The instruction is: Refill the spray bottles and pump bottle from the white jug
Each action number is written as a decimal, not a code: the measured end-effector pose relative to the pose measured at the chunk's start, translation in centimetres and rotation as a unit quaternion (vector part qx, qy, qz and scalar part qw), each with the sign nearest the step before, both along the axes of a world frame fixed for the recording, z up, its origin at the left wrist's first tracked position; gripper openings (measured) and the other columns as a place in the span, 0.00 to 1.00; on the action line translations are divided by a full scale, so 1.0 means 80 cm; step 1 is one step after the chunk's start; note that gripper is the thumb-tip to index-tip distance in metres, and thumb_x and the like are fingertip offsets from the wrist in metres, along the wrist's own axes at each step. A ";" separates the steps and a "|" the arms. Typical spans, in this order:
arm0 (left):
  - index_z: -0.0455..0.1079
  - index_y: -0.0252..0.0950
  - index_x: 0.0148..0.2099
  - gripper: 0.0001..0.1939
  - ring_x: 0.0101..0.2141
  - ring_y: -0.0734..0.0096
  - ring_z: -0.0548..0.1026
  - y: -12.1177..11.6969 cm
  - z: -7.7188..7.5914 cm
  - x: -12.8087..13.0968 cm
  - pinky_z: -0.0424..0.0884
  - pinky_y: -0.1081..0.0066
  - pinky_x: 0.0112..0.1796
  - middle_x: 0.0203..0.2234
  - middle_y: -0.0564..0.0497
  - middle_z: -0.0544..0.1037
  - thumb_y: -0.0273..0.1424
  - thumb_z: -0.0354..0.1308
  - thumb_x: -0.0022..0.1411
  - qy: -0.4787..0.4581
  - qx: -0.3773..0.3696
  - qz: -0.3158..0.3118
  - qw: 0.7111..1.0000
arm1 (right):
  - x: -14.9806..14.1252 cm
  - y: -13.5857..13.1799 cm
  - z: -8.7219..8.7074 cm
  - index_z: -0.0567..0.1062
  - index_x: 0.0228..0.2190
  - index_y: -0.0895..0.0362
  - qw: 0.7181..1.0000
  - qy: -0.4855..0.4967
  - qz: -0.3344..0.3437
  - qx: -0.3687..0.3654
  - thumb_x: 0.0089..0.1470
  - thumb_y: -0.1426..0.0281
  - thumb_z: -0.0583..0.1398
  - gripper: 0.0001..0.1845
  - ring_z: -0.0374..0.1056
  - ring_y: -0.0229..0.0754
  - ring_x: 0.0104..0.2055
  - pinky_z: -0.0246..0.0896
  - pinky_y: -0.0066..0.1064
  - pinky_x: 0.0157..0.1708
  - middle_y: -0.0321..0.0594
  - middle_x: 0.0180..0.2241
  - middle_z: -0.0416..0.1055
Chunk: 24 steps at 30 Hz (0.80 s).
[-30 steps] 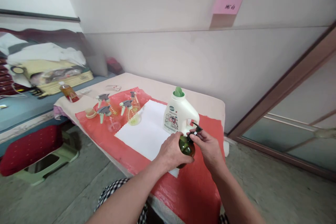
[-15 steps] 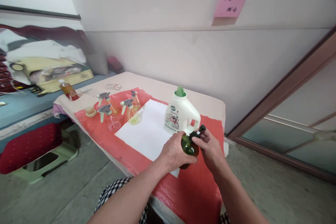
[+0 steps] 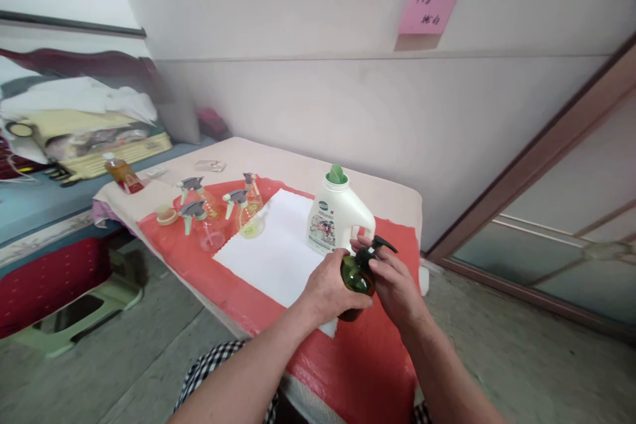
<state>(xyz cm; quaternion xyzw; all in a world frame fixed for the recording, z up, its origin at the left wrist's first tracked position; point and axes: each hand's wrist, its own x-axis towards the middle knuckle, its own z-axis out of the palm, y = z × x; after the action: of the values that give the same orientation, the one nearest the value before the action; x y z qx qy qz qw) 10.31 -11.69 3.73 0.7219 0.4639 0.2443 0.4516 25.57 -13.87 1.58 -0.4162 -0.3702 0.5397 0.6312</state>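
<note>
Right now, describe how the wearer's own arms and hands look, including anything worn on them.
The left hand and right hand are ungloved, and no watch or bracelet shows. The left forearm and right forearm are bare, with no sleeves in view. Black-and-white checked clothing shows below.

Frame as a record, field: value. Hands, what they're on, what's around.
Left hand: wrapped around green bottle
Right hand: fingers at black pump head; firmness of grip unclear
Pump head position: on top of green bottle
Behind bottle: white jug, upright, green piece at its mouth
Left of jug: four trigger spray bottles, grouped
Surface: red cover and white sheet on pale table
Wall: pink note, taped up
</note>
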 end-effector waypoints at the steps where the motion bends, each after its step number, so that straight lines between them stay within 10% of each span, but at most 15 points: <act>1: 0.63 0.40 0.54 0.40 0.40 0.60 0.72 0.000 -0.001 0.000 0.68 0.66 0.40 0.42 0.50 0.75 0.38 0.70 0.38 -0.003 0.000 0.000 1.000 | 0.000 0.000 0.001 0.78 0.44 0.53 1.000 0.004 0.004 -0.010 0.45 0.61 0.68 0.23 0.67 0.52 0.51 0.59 0.43 0.54 0.42 0.46 0.75; 7: 0.63 0.40 0.54 0.38 0.39 0.61 0.73 0.000 -0.003 0.003 0.68 0.66 0.40 0.41 0.50 0.75 0.35 0.70 0.39 -0.013 -0.009 -0.003 1.000 | -0.004 -0.002 0.006 0.76 0.43 0.51 0.995 -0.075 -0.067 0.002 0.39 0.61 0.72 0.27 0.67 0.52 0.51 0.62 0.42 0.51 0.42 0.47 0.74; 24: 0.63 0.41 0.55 0.39 0.42 0.60 0.73 0.002 0.007 -0.005 0.69 0.65 0.41 0.41 0.51 0.76 0.33 0.71 0.40 -0.101 -0.068 -0.069 0.990 | 0.009 -0.010 0.018 0.78 0.45 0.54 0.998 -0.017 0.068 -0.005 0.46 0.58 0.67 0.24 0.69 0.54 0.50 0.60 0.47 0.54 0.44 0.46 0.76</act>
<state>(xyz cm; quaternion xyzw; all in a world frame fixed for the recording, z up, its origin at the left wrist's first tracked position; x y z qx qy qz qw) 9.94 -11.57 4.33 0.6916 0.3802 0.2519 0.5601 26.30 -14.63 2.99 -0.4025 -0.4053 0.5763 0.5845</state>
